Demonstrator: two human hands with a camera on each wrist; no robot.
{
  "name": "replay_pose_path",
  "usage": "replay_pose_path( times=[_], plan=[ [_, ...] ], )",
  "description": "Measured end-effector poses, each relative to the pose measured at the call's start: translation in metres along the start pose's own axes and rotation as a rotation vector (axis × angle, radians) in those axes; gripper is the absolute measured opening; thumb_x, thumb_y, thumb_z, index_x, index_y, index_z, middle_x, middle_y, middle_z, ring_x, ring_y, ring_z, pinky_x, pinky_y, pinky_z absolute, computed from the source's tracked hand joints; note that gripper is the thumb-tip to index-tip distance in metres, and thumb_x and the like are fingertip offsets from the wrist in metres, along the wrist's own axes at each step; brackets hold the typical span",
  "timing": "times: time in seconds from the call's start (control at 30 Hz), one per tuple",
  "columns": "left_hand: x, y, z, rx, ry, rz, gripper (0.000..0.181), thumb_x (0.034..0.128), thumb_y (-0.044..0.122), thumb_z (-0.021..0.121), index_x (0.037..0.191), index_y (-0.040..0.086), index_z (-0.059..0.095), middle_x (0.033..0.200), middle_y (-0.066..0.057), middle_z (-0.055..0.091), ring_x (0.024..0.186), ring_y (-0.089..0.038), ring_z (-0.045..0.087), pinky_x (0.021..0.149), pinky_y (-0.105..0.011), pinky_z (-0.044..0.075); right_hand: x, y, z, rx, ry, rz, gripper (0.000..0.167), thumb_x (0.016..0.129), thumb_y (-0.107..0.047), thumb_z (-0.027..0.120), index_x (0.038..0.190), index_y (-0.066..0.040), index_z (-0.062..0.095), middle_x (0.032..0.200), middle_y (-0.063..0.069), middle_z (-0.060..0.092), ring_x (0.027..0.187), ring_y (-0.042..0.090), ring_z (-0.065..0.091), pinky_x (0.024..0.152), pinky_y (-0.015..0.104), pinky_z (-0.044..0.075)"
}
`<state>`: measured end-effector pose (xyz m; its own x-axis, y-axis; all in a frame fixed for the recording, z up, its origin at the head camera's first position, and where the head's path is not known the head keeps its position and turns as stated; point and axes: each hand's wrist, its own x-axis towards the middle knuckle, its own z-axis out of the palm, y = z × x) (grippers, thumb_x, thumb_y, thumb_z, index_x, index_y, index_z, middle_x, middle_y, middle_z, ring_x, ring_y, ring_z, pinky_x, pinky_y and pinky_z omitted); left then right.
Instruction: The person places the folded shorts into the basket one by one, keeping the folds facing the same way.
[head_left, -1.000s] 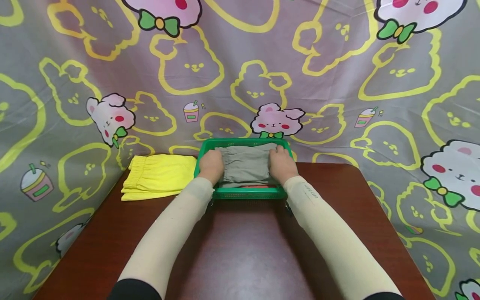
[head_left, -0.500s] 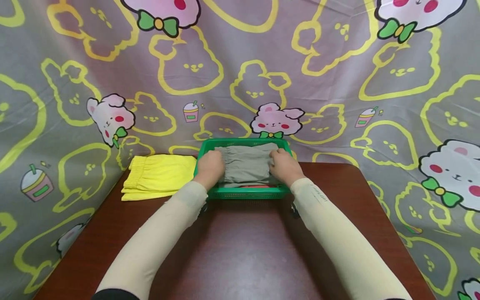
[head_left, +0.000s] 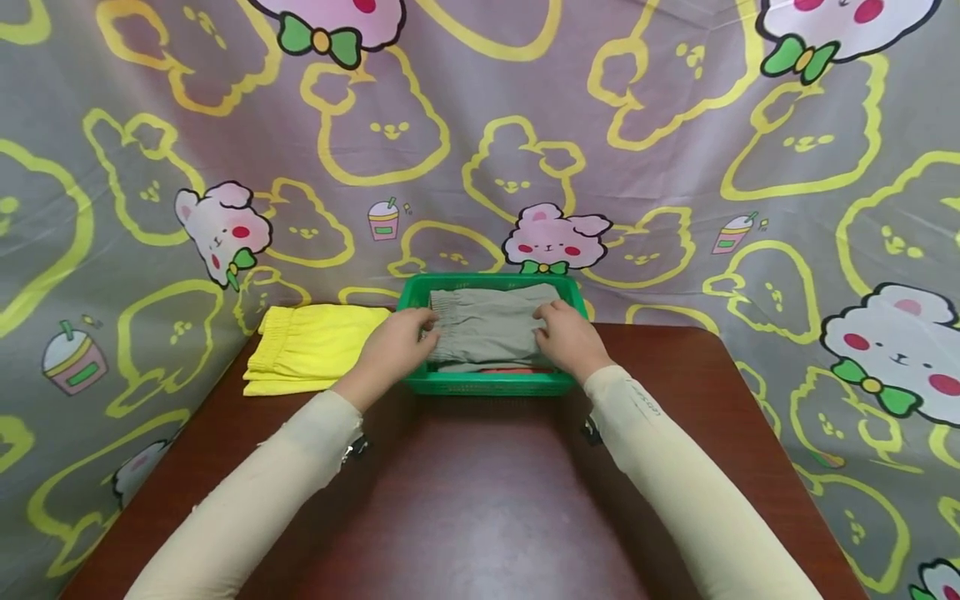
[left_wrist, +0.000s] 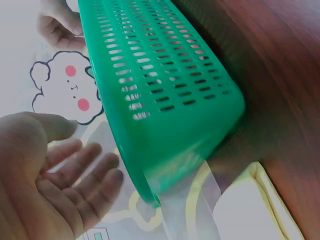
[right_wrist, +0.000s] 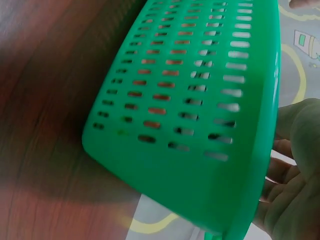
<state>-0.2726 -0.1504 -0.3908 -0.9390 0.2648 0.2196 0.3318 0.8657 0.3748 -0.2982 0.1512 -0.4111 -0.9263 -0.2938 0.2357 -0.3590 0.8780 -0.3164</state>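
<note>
Folded grey shorts (head_left: 491, 327), gathered at the elastic waistband on the left, lie inside a green plastic basket (head_left: 487, 384). My left hand (head_left: 397, 346) hovers over the basket's left end by the waistband; in the left wrist view the hand (left_wrist: 70, 180) has parted, loosely bent fingers with nothing between them. At the right end of the shorts is my right hand (head_left: 573, 337), thumb and fingers apart. The basket rim partly hides the right hand (right_wrist: 295, 175) in the right wrist view, so contact with the cloth cannot be told. Something red shows under the shorts.
Folded yellow shorts (head_left: 307, 350) lie on the brown table (head_left: 465, 500), just left of the basket. Behind the table hangs a grey curtain (head_left: 637, 125) with cartoon figures. The table's right edge slopes down beside my right arm.
My left hand has let go at the waistband side and drawn back leftward, its fingers opening. The right hand has shifted slightly toward me and loosened. The grey shorts stay in the basket.
</note>
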Motion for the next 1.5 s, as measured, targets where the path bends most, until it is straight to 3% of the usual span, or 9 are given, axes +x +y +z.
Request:
replay_pose_path(
  times=[0.3, 0.43, 0.67, 0.93, 1.17, 1.5],
  plan=[
    [-0.019, 0.002, -0.01, 0.018, 0.02, 0.097, 0.035, 0.1005, 0.034, 0.065, 0.128, 0.013, 0.07, 0.12, -0.003, 0.072, 0.109, -0.024, 0.068, 0.09, -0.045, 0.057, -0.015, -0.01, 0.005, 0.028, 0.037, -0.057, 0.028, 0.101, -0.019, 0.059, 0.126, -0.008, 0.068, 0.124, 0.011, 0.062, 0.097, 0.024, 0.065, 0.083, 0.044, 0.057],
    [-0.028, 0.003, -0.02, 0.045, 0.053, 0.122, 0.034, 0.1, 0.035, 0.067, 0.127, 0.014, 0.07, 0.121, -0.003, 0.071, 0.108, -0.024, 0.067, 0.091, -0.046, 0.056, -0.021, -0.017, 0.005, 0.037, 0.054, -0.068, 0.028, 0.101, -0.019, 0.061, 0.126, -0.009, 0.068, 0.125, 0.008, 0.063, 0.097, 0.022, 0.065, 0.082, 0.042, 0.057],
    [-0.045, 0.001, -0.034, 0.021, 0.096, 0.116, 0.033, 0.1, 0.036, 0.066, 0.124, 0.014, 0.071, 0.116, -0.002, 0.071, 0.104, -0.025, 0.067, 0.089, -0.046, 0.056, -0.033, -0.029, 0.003, 0.025, 0.095, -0.115, 0.026, 0.099, -0.02, 0.065, 0.123, -0.011, 0.07, 0.119, 0.006, 0.065, 0.098, 0.021, 0.063, 0.08, 0.04, 0.057],
    [-0.063, -0.014, -0.036, 0.038, 0.121, 0.097, 0.03, 0.0984, 0.03, 0.069, 0.122, 0.011, 0.072, 0.118, -0.005, 0.071, 0.105, -0.027, 0.066, 0.09, -0.048, 0.055, -0.05, -0.042, 0.004, 0.061, 0.112, -0.169, 0.025, 0.098, -0.018, 0.068, 0.121, -0.01, 0.071, 0.114, 0.003, 0.067, 0.101, 0.02, 0.065, 0.084, 0.038, 0.058],
    [-0.071, -0.027, -0.041, 0.043, 0.151, 0.066, 0.03, 0.0982, 0.028, 0.07, 0.122, 0.009, 0.071, 0.118, -0.009, 0.071, 0.106, -0.029, 0.066, 0.09, -0.052, 0.054, -0.057, -0.056, 0.002, 0.061, 0.156, -0.235, 0.025, 0.097, -0.02, 0.069, 0.121, -0.012, 0.071, 0.116, 0.002, 0.069, 0.107, 0.02, 0.065, 0.087, 0.038, 0.058],
    [-0.077, -0.057, -0.04, 0.037, 0.15, 0.021, 0.032, 0.0994, 0.028, 0.067, 0.124, 0.007, 0.069, 0.118, -0.013, 0.071, 0.108, -0.034, 0.066, 0.091, -0.055, 0.053, -0.065, -0.076, 0.001, 0.077, 0.191, -0.303, 0.024, 0.096, -0.019, 0.071, 0.12, -0.014, 0.071, 0.112, -0.001, 0.069, 0.099, 0.016, 0.067, 0.079, 0.033, 0.058]
  ],
)
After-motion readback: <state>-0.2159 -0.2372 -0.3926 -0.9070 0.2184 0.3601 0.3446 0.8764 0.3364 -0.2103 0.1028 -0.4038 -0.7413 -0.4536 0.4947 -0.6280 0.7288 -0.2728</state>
